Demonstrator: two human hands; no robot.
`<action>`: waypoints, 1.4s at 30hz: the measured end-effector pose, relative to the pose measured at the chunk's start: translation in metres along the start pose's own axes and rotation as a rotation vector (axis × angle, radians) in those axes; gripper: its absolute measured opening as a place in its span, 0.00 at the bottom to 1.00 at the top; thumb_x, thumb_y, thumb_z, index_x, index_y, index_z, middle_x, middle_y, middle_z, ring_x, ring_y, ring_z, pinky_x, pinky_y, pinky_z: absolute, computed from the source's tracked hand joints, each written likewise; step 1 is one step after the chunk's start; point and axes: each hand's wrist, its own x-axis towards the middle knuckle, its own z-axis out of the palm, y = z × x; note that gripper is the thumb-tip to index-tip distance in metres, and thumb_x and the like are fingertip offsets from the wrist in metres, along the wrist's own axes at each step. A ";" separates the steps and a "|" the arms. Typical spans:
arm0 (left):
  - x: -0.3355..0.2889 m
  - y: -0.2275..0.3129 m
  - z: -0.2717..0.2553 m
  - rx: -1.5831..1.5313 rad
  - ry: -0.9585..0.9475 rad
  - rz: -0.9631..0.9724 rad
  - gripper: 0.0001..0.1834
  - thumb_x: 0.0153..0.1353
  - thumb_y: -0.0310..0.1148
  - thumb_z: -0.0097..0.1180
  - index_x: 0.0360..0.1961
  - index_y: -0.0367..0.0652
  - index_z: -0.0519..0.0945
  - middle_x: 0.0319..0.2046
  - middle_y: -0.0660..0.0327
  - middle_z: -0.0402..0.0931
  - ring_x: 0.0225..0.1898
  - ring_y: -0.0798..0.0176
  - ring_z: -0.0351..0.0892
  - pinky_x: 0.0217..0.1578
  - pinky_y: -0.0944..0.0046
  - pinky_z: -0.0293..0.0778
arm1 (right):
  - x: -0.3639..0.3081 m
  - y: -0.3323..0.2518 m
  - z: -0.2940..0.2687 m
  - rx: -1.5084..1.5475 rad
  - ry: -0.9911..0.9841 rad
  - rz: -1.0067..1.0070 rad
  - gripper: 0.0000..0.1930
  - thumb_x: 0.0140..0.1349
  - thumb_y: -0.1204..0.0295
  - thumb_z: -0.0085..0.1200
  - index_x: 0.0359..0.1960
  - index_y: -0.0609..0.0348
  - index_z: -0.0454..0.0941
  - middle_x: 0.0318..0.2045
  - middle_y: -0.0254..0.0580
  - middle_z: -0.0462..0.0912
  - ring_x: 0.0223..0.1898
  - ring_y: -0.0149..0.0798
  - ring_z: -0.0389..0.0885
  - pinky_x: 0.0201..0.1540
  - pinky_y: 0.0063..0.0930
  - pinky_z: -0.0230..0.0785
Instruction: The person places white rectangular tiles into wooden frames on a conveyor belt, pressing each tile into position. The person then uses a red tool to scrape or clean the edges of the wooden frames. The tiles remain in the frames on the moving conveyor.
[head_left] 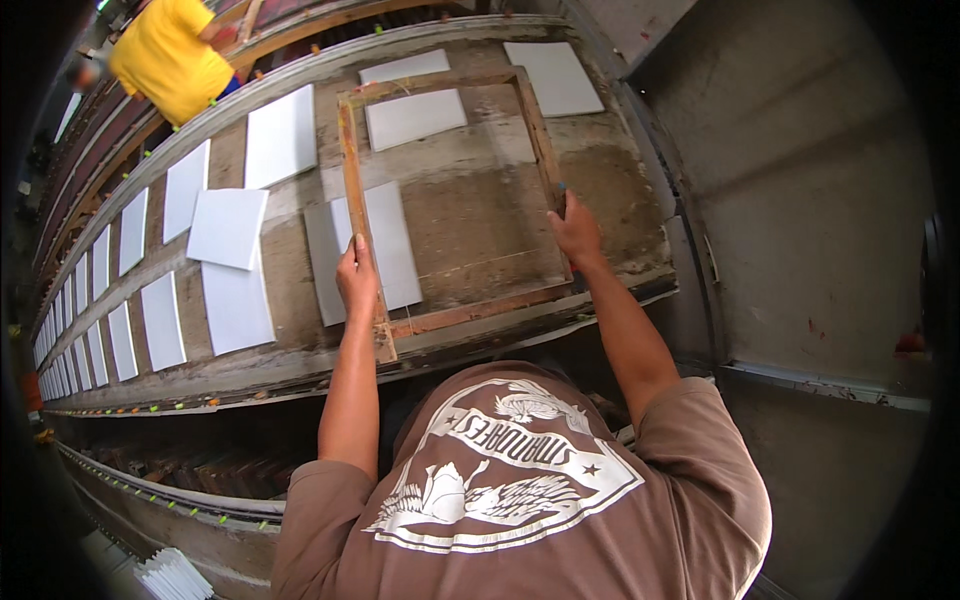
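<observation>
A worn rectangular wooden frame (480,307) is held up over the long table by both my hands, tilted a little. My left hand (357,280) is closed round its left rail, near the lower corner. On the opposite rail my right hand (577,230) grips a little higher up. Through the frame I see the stained tabletop, a white sheet (415,120) and part of another white sheet (392,245) beside my left hand. Whether a fine mesh spans the frame I cannot tell; a thin line crosses its lower part.
Rows of white sheets (165,318) lie along the table (625,190) to the left, one overlapping another. One more sheet (553,78) lies at the far right. A person in a yellow shirt (170,60) stands beyond the table. A grey wall (800,200) bounds the right side.
</observation>
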 end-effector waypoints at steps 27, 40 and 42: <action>-0.087 0.010 0.144 0.093 0.055 0.038 0.31 0.77 0.53 0.47 0.61 0.34 0.80 0.41 0.42 0.81 0.45 0.41 0.81 0.48 0.49 0.74 | 0.025 0.157 -0.020 0.043 -0.068 0.033 0.36 0.69 0.59 0.56 0.74 0.64 0.62 0.65 0.63 0.74 0.65 0.63 0.74 0.64 0.52 0.69; -0.088 0.008 0.163 0.157 0.095 0.039 0.29 0.78 0.52 0.45 0.61 0.36 0.80 0.43 0.44 0.81 0.47 0.42 0.81 0.50 0.49 0.74 | 0.036 0.162 -0.030 -0.046 -0.139 0.048 0.35 0.70 0.59 0.55 0.75 0.61 0.60 0.64 0.61 0.75 0.62 0.63 0.76 0.63 0.54 0.70; -0.090 0.008 0.162 0.174 0.081 0.029 0.29 0.78 0.52 0.45 0.62 0.37 0.79 0.44 0.45 0.80 0.48 0.42 0.80 0.50 0.50 0.74 | 0.035 0.160 -0.031 -0.013 -0.138 0.036 0.36 0.70 0.60 0.55 0.74 0.63 0.59 0.64 0.63 0.74 0.63 0.63 0.75 0.64 0.53 0.70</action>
